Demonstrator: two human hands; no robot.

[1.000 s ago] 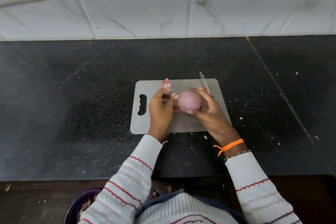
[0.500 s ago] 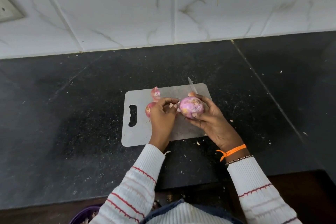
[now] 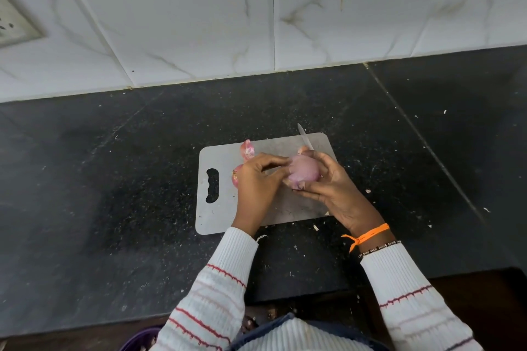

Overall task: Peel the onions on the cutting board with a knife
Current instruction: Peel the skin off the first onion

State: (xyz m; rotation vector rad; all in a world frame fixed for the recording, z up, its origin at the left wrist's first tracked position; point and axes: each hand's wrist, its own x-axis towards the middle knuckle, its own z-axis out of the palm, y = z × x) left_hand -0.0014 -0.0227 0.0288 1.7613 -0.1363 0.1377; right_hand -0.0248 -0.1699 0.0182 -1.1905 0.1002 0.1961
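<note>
Black speckled stone makes up the desk, scattered with pale crumbs and bits of skin, and a wall of white marbled tiles rises behind it, with a switch plate at the far left edge. At the bottom left a purple bowl peeks from under my sleeve.

On the desk lies the grey cutting board, its handle slot toward my left. A loose piece of pink skin sits at the board's far edge, and another onion with its skin on lies just behind my left hand, mostly hidden by it.

My right hand cups the peeled onion above the board, fingers curled round it from the right and below. That same grip keeps the knife, whose blade sticks out past my fingers toward the wall; the handle is hidden in my palm. My left hand comes in from the left, its fingertips pinching at the onion's near side. An orange thread and a beaded band circle my right wrist above the striped white sleeve.
</note>
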